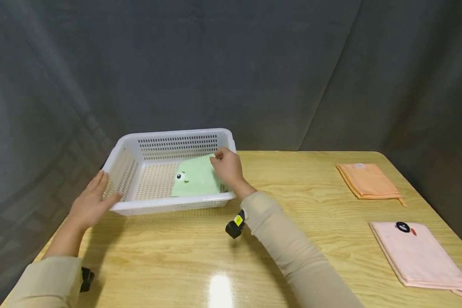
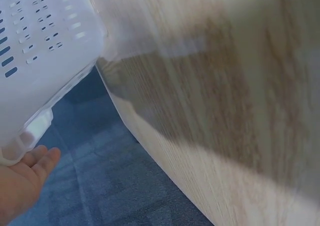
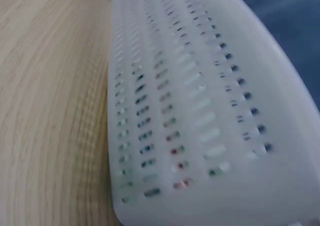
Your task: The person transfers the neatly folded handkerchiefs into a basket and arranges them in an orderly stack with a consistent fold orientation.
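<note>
A white plastic basket (image 1: 173,199) with slotted walls stands on the wooden table. Inside, toward its right end, lies a light green towel (image 1: 196,177) with an eye design on it. My right hand (image 1: 229,166) reaches over the basket's right end, its thumb and fingertips pinching the towel's upper right edge. The left hand (image 1: 92,199) rests against the basket's left end, fingers straight along the rim. In the left wrist view, the left hand's fingers (image 2: 42,163) show just under the rim. Only the basket's slotted wall (image 3: 200,110) fills the right wrist view, with the right hand hidden.
An orange folded towel (image 1: 371,180) lies at the table's far right. Nearer on that side is a pink folded towel (image 1: 419,256) with a dark round eye patch. Behind the wooden table (image 1: 169,256) hangs a dark grey curtain (image 1: 277,77), which also runs along both sides.
</note>
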Tool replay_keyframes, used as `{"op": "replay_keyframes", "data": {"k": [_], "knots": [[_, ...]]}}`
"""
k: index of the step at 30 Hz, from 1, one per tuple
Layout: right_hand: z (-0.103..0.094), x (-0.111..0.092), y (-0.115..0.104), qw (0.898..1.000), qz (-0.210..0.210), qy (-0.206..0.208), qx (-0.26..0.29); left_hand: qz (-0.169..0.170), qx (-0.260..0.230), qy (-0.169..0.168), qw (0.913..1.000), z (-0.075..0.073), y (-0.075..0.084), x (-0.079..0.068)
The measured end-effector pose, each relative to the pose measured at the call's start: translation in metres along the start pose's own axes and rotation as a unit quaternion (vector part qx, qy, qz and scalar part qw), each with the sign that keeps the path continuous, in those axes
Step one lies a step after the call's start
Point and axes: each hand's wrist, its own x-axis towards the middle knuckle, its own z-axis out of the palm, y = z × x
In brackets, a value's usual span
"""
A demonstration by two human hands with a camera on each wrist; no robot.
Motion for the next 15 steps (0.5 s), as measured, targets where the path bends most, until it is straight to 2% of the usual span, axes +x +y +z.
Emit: {"op": "replay_keyframes", "data": {"k": [3, 5, 7, 9, 12, 15], "knots": [[-0.007, 0.002, 0.002, 0.992, 0.041, -0.008, 0.120, -0.002, 0.003, -0.004, 1.0000, -0.002, 0.001, 0.002], [-0.014, 0.001, 0.003, 0.978, 0.072, -0.017, 0.193, -0.003, 0.004, -0.006, 1.0000, -0.003, 0.002, 0.002], [-0.020, 0.000, 0.005, 0.960, 0.102, -0.028, 0.259, -0.003, 0.006, -0.006, 1.0000, -0.004, 0.003, 0.002], [-0.027, -0.003, 0.008, 0.945, 0.123, -0.032, 0.302, -0.002, 0.002, -0.004, 1.0000, -0.003, 0.004, 0.001], [-0.037, -0.010, 0.016, 0.932, 0.117, -0.039, 0.341, 0.000, 0.000, 0.000, 1.0000, -0.003, 0.003, 0.000], [-0.034, -0.002, 0.057, 0.922, 0.089, -0.050, 0.372, 0.001, 0.001, 0.002, 1.0000, -0.004, 0.003, 0.000]]}}
